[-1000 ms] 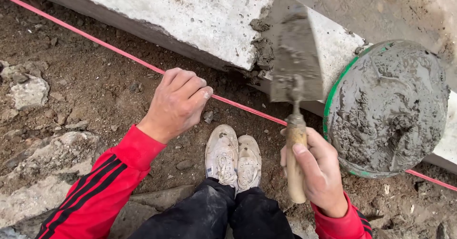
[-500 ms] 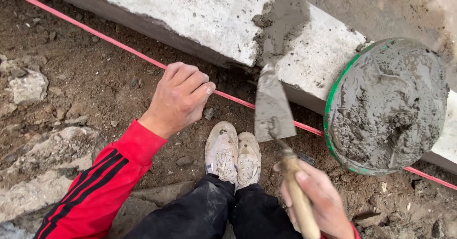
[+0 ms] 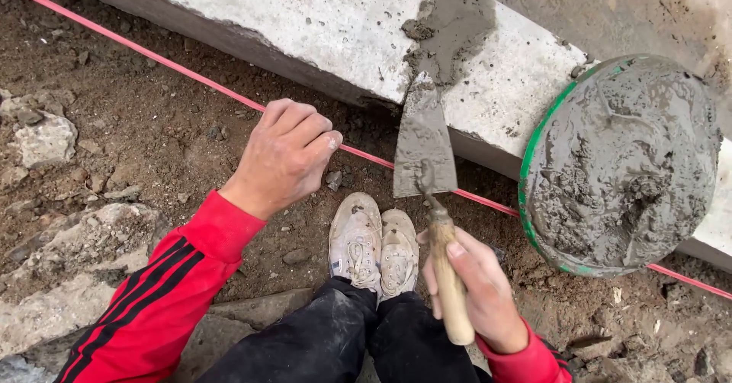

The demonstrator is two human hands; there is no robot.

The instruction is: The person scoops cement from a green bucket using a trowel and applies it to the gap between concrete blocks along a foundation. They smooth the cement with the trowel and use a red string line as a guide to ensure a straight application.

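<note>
— Where's the trowel [image 3: 425, 148]?
— Right hand [image 3: 474, 295] clenched on its wooden handle, mortar-smeared blade tip against the concrete block [image 3: 320, 24]. Likely stiff, light, slippery when wet.
— Left hand [image 3: 286, 156]?
— Loosely curled, empty, below the block.

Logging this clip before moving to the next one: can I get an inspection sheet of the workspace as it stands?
Surface: bare brown dirt ground with small stones.
Job's things: trowel, wooden handle, blade smeared with mortar; green-rimmed tub full of wet grey mortar; concrete block bearing a mortar patch.
Clutter: rough rocks at the left.
Grippers: right hand grips the trowel handle; left hand loosely curled above the dirt, holding nothing.
Cables: red string line stretched taut along the block.
Surroundings: worn pale shoes, dark trousers, red sleeves.
</note>
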